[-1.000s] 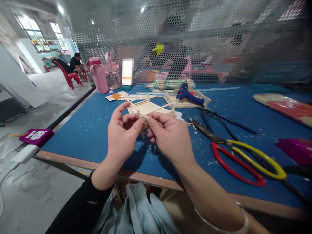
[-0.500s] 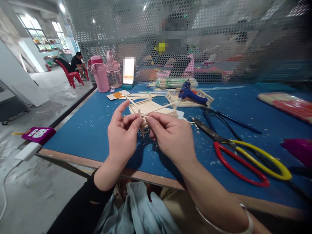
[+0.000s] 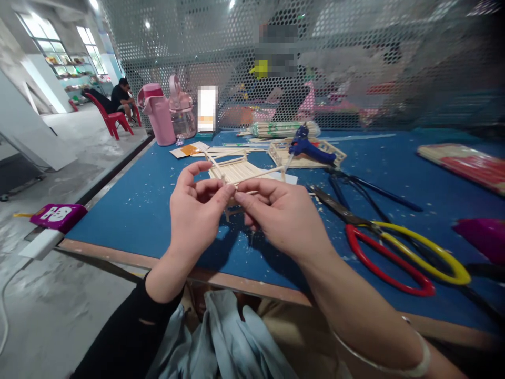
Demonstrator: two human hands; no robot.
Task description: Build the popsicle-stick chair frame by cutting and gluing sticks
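Observation:
A small model built of thin wooden sticks (image 3: 236, 171) is held just above the blue table, its slatted panel and raised rails showing beyond my fingers. My left hand (image 3: 197, 205) is closed on its near left corner, thumb and index finger pinching. Close beside it, my right hand (image 3: 280, 216) pinches the near edge, thumb tip almost touching the left thumb. The fingers cover much of the model's front, and any small piece between the fingertips is hidden. A blue-handled glue gun (image 3: 311, 150) rests behind, on a second stick frame (image 3: 276, 155).
Large scissors (image 3: 389, 252) with red and yellow handles lie to the right, near dark blue pliers (image 3: 386, 196). Behind stand a pink flask (image 3: 160, 116), a clear bottle (image 3: 183, 118) and a lit phone (image 3: 207, 108). Bagged sticks (image 3: 282, 129) lie at the back; a purple-white power block (image 3: 59, 216) sits left.
Both hands stay pinched at the model's near edge. The right hand has shifted slightly to the right and its fingers lie flatter; the model is tilted a little differently. The camera view has moved slightly.

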